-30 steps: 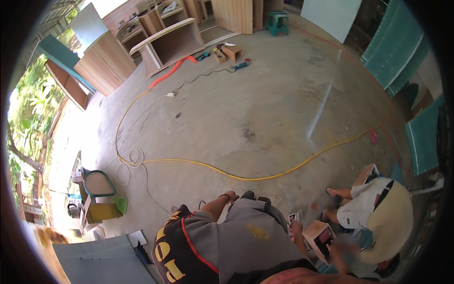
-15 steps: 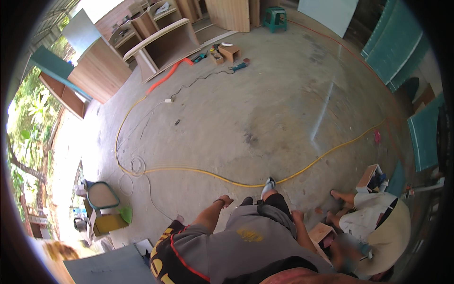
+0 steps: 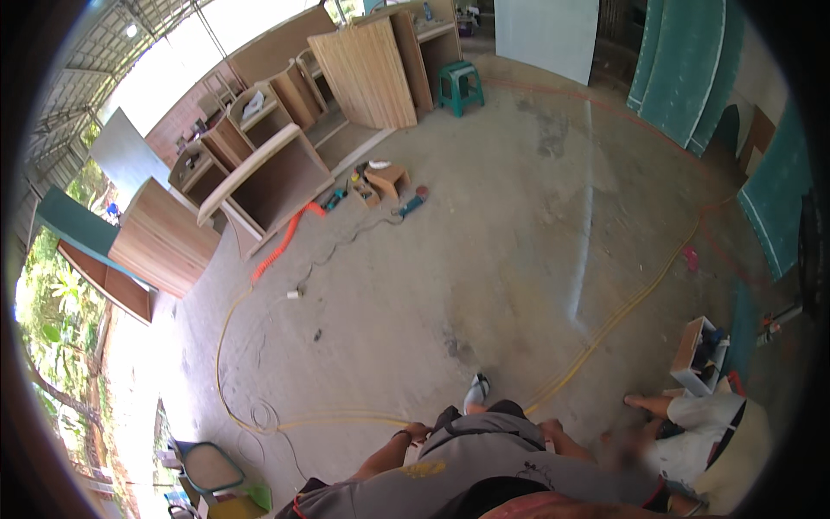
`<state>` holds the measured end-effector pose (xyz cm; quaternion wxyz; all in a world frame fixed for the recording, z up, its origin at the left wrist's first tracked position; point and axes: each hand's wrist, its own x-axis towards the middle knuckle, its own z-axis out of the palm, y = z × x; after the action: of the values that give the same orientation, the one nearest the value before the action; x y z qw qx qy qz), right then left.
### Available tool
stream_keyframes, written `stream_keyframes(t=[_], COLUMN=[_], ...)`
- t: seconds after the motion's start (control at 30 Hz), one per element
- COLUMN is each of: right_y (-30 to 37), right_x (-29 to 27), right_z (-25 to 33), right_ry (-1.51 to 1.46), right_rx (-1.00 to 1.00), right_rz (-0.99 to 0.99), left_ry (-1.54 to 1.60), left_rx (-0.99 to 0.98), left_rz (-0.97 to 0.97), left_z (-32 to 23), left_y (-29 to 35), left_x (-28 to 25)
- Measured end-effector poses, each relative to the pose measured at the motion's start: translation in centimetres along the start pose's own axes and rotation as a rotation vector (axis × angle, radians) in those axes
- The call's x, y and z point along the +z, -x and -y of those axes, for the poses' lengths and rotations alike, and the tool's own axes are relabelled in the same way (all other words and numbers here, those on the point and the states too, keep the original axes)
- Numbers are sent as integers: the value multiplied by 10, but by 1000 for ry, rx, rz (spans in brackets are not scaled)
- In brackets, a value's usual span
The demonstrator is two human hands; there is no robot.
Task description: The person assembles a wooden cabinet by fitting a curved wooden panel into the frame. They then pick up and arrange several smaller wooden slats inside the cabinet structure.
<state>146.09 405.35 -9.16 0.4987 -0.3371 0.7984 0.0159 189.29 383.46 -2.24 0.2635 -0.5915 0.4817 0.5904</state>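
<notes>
My left hand, a dark band at its wrist, hangs low beside my left hip. My right hand is at the right hip, by the edge of my grey shirt. Both hands look curled, but their fingers are too small to read, and I make out no tool in either. Pale patches show just under both hands; what they are, I cannot tell. Ahead of my body a foot in a sandal stands on the concrete floor, close to a yellow hose.
An angle grinder, a small wooden box and an orange coiled hose lie ahead. Curved wooden cabinets and a green stool stand farther off. Another person crouches at right beside an open box.
My left hand has drawn in from out front to my hip. The view has tilted up, showing more of the cabinets and roof. The crouching person's arms have shifted.
</notes>
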Motion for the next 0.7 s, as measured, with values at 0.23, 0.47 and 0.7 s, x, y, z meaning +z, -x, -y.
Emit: stream_keyframes(t=[0.23,0.47,0.7], right_y=[-194,-199,-307], right_x=[-190,-345,-356], right_z=[204,421,356], right_ry=[-336,-316,155], right_rx=[-77,-197,2], right_rz=[-392,-171,-12], left_ry=[431,475,99], left_rx=[146,-42,-60], left_rz=[-271,-191,-64], left_z=[-155,-204,-299], left_y=[-43,-90,-153], left_x=[-173,-231,-335])
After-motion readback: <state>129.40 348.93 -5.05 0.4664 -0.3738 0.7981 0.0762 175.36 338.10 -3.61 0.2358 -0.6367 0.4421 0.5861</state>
